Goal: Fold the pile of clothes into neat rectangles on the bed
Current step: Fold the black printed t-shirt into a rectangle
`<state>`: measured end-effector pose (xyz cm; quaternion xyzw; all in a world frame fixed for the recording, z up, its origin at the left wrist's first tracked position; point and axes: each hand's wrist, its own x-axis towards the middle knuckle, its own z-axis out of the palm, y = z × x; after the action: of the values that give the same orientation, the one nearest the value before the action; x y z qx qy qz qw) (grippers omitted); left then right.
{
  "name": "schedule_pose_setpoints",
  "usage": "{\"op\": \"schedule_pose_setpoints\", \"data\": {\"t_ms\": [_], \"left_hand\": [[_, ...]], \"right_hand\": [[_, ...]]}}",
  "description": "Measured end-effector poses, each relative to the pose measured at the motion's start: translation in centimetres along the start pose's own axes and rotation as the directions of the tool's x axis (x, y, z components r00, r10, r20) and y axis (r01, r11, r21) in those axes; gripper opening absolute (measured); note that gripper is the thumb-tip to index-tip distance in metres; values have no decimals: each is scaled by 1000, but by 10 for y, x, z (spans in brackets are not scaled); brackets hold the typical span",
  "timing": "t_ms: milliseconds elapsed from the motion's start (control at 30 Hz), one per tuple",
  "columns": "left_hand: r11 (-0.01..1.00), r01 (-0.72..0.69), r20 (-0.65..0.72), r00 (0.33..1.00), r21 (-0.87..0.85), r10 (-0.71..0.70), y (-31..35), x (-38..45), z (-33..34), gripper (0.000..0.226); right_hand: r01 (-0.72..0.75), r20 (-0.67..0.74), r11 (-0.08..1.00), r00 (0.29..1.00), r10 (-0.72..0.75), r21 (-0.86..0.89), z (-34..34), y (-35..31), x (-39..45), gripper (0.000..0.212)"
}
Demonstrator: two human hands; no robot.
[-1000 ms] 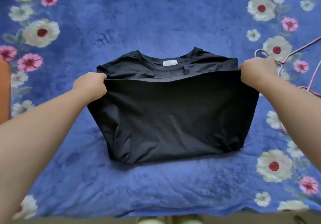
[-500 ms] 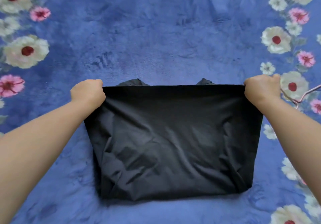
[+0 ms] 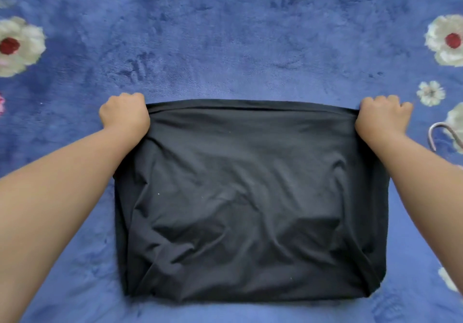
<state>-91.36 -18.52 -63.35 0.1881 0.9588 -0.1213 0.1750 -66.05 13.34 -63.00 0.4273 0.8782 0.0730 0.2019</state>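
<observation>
The black garment [image 3: 250, 197] lies folded on the blue flowered bed cover [image 3: 238, 34], and its far edge now hides the collar and neck label that showed a second ago. The left hand [image 3: 124, 114] has its grip clamped on the garment's far left corner, the right hand [image 3: 383, 117] on its far right corner. A hanger hook [image 3: 432, 134] lies just right of the garment.

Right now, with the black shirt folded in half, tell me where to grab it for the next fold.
Probably one short side edge of the black shirt, both corners at once, coming from that side. It lies as a flat wide rectangle, and the left hand and right hand already grip its far corners.
</observation>
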Motion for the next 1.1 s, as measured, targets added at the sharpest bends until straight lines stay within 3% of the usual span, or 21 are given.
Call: {"op": "schedule_pose_setpoints", "data": {"t_ms": [200,300,400,500,600,700,800,900,1000,1033,1100], "left_hand": [[939,76,-201,968,-334,-150,-4,-14,8,37],[924,2,-334,932,-382,-140,-11,-29,12,41],[938,-132,-420,907,-320,-16,-12,-56,19,46],[914,-333,-442,873,-231,207,-3,-93,34,46],[832,-546,-482,759,-105,437,13,-143,56,41],[757,-650,-449,697,-64,559,30,-196,82,42],[729,-681,-340,702,-65,626,45,-245,103,45],[759,-648,-176,756,-65,630,56,-277,112,48],[825,-562,7,826,-60,563,61,-293,113,55],[839,-541,59,837,-52,544,60,-293,113,57],[851,-525,122,843,-27,524,61,-295,114,59]], "right_hand": [[-130,-55,933,986,157,335,8,2,-10,36],[-219,-65,866,959,276,449,7,8,-29,50],[-231,-83,811,943,323,538,17,19,-60,51],[-251,-81,746,923,377,617,33,33,-102,49],[-324,57,600,906,420,731,50,47,-150,53],[-364,283,493,930,234,790,68,57,-199,40],[-395,398,351,915,69,849,83,63,-242,41],[-409,403,251,912,75,878,97,69,-263,27],[-366,340,178,927,159,913,99,76,-264,29],[-359,332,122,923,193,925,97,78,-260,29],[-357,367,-87,912,186,930,92,91,-256,30]]}}
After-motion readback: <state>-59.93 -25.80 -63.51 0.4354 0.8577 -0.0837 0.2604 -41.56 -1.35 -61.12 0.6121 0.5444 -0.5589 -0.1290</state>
